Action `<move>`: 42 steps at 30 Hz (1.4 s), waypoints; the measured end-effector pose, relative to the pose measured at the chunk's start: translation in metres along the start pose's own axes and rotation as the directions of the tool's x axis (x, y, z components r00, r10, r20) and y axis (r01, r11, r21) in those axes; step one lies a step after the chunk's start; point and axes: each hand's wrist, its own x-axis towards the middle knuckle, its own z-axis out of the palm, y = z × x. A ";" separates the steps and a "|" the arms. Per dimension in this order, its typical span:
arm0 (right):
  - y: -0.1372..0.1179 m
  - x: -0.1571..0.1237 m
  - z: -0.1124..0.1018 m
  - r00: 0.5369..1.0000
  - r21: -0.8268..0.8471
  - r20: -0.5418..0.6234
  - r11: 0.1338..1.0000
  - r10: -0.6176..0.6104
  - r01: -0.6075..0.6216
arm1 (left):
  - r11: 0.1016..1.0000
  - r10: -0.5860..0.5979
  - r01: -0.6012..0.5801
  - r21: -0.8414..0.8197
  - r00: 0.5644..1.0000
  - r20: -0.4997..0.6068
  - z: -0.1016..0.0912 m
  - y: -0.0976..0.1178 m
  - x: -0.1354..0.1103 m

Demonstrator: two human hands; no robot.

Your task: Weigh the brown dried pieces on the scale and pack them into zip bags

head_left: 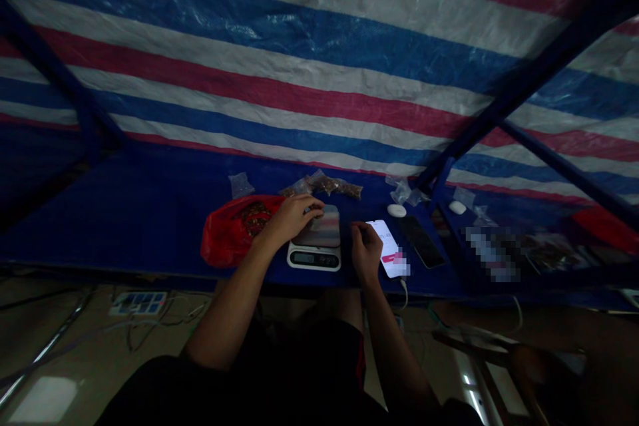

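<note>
A kitchen scale [314,258] with a metal plate and a dark display stands in front of me on the blue table. Over the left part of its plate is my left hand [297,216], fingers bent and drawn together; what is between the fingertips, if anything, is too dark to tell. My right hand [367,249] is curled closed beside the scale, against the left edge of a lit phone [392,249]; its inner side is hidden. Left of the scale, partly behind my left forearm, lies an open red plastic bag [219,233] holding small brown pieces [255,216].
Several filled clear bags [327,184] lie behind the scale. An empty clear bag [241,184] is farther left. A white case [397,211] and a dark phone [422,241] lie to the right. Blue frame bars [474,120] slant up before a striped sheet [279,93].
</note>
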 end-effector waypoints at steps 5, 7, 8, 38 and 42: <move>-0.004 0.000 -0.001 1.000 0.012 -0.009 1.000 0.017 -0.017 | 0.999 0.037 -0.037 0.017 0.999 0.003 0.000 -0.002 -0.001; -0.006 0.000 -0.001 1.000 0.014 -0.011 1.000 0.018 -0.018 | 0.999 0.033 -0.033 0.012 0.999 0.006 0.000 -0.003 -0.003; -0.006 0.000 -0.001 1.000 0.014 -0.012 1.000 0.015 -0.015 | 1.000 0.028 -0.028 0.007 1.000 0.006 0.001 -0.003 -0.003; -0.006 0.000 -0.001 0.999 0.015 -0.024 0.999 0.047 -0.046 | 0.892 -0.111 0.269 0.362 0.909 -0.402 -0.090 0.021 -0.067; -0.007 -0.005 -0.004 0.995 -0.044 -0.038 0.995 -0.092 0.090 | 0.678 -0.416 0.636 0.368 0.746 -0.520 -0.116 0.019 -0.115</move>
